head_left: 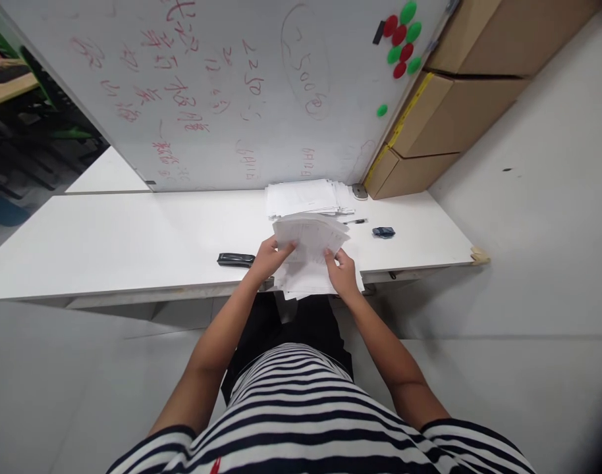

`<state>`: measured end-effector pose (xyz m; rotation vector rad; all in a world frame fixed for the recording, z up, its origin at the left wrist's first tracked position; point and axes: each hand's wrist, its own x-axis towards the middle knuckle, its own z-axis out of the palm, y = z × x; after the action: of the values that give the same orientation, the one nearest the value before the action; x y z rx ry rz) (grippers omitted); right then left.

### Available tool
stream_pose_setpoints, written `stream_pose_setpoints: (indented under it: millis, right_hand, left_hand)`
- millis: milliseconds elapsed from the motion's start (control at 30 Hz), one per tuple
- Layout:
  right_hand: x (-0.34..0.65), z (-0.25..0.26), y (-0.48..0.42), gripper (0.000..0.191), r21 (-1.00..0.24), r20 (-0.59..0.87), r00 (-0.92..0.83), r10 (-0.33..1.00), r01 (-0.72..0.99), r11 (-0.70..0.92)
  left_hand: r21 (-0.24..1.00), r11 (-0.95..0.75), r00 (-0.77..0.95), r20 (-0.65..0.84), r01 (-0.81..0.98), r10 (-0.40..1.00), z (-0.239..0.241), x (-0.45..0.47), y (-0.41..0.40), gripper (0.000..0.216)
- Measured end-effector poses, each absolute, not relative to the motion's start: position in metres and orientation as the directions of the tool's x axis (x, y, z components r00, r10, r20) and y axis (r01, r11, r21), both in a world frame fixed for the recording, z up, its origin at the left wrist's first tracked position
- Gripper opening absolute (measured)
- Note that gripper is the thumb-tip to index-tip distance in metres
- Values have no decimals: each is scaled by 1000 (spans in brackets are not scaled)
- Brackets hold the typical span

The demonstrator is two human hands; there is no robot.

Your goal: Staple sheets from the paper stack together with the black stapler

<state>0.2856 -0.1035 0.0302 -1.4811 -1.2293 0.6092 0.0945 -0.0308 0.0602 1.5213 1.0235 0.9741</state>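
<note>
Between my two hands is a small bundle of paper sheets (308, 236), tilted up above the table with faint print on the near side. My left hand (271, 258) grips its left edge, thumb on top. On the right side my right hand (341, 271) pinches the sheets, thumb across the front. Beneath them, more loose papers (308, 282) lie at the table's front edge and overhang it slightly. Just behind stands a thicker stack of white papers (303, 197). A black stapler (236, 259) rests left of my left hand.
The white table (108, 243) runs wide to the left. A pen (355, 222) and a small dark blue object (383, 232) lie to the right. Behind rises a whiteboard (261, 145) with red writing and magnets. Cardboard boxes (410, 172) are stacked at the back right, beside a wall.
</note>
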Motion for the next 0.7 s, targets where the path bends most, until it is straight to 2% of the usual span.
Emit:
stream_pose_setpoints:
  millis: [133,233,333,433,500,567,633,700]
  right_hand:
    - [284,30,-104,40,-911,215,304,928,404,79]
    - [283,31,-104,40,-899,244,312,918,428,93]
    - [285,35,-102,42,-908,174,301,938,418,34]
    - [290,41,-100,47,-932,157,326,932,361,30]
    - [289,43,-100,51,-970,151,392,908,236,59]
    - [283,42,-103,49,-998,57,417,907,14,56]
    - [271,39,-107,40,-977,-65,343,937,-214,10]
    - [258,36,-112,36,-942,-121,255,959,-334,-30]
  left_hand:
    - [967,-129,311,56,221,949,56,99,-36,43]
    - [967,-145,307,76,209,949,50,98,-40,41]
    - [991,-74,260,42,116,965,49,97,-40,40]
    - [996,38,126,-28,-76,992,52,97,-39,41]
    - [966,91,33,-85,-243,996,54,99,-38,43]
    - [922,111,-18,-126,-371,992,56,103,-39,44]
    - [888,126,-11,-145,-442,989,58,108,-42,44]
    - [852,150,45,-148,-501,988,61,112,-47,45]
